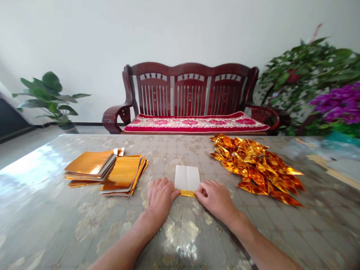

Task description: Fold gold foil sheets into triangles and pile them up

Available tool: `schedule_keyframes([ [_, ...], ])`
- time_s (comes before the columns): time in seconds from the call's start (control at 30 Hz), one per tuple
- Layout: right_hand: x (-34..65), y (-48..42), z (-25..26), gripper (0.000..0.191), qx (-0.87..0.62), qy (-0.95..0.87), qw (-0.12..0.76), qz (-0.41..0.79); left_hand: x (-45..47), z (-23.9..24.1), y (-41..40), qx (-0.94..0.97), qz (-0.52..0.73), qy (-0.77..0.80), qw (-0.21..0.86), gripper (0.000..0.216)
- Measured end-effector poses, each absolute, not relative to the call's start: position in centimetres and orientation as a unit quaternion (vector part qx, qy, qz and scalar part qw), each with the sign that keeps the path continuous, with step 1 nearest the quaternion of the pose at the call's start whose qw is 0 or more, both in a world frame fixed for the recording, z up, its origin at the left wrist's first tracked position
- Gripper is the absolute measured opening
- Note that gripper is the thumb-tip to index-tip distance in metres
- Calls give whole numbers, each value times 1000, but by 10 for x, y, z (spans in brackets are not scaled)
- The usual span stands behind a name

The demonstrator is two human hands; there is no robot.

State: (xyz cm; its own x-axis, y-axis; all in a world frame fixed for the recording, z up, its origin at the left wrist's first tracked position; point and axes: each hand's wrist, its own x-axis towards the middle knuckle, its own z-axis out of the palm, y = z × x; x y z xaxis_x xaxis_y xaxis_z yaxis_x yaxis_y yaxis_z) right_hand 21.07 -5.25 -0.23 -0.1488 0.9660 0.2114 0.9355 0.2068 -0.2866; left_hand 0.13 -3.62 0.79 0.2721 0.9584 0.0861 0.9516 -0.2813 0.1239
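Note:
A small sheet of foil paper (187,177) lies white side up on the table, with a crease down its middle. Its near edge is folded over into a narrow gold strip. My left hand (161,195) pinches the left end of that strip, thumb pressed on the fold. At the right end, my right hand (215,198) grips the strip with its fingers curled. To the left lie two stacks of flat gold foil sheets, one stack (91,164) partly beside the other stack (123,173). A heap of folded gold foil pieces (253,165) spreads out on the right.
The table (84,236) has a glossy, flower-patterned cover. At its far right are clear plastic wrapping (306,148) and flat papers (344,167). Behind stands a dark red wooden bench (191,90) with a red-and-white cushion (194,123). Potted plants flank it.

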Motion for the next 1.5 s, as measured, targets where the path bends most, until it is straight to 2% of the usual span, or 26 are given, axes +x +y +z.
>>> schedule_keyframes([
  [0.33, 209, -53, 0, 17, -631, -755, 174, 45, 0, 7, -38, 793, 71, 604, 24, 27],
  [0.47, 208, -54, 1, 17, -637, -752, 165, 39, 2, 6, -39, 789, 112, 604, 30, 21],
  [0.63, 209, -55, 1, 18, -637, -752, 167, 37, 6, -1, -42, 846, 168, 501, 72, 19],
  [0.73, 208, -55, 0, 19, -639, -749, 168, 36, 9, -1, -46, 884, 132, 442, 81, 18],
  [0.8, 208, -54, -1, 20, -642, -747, 169, 32, 13, 1, -52, 895, 87, 435, 57, 19],
  [0.9, 209, -51, -3, 22, -645, -743, 176, 30, 21, 2, -64, 898, 37, 438, 3, 33],
  [1.03, 211, -49, -6, 19, -640, -743, 195, 25, 31, -4, -80, 887, 37, 456, -58, 41],
  [1.17, 211, -54, -4, 11, -605, -768, 209, -30, 35, -9, -86, 879, 45, 464, -101, 36],
  [1.27, 205, -62, 0, 14, -559, -802, 202, -58, 36, -9, -86, 877, 45, 465, -116, 30],
  [1.5, 189, -76, -4, 19, -490, -849, 197, 2, 36, -8, -85, 872, 15, 468, -143, 26],
])
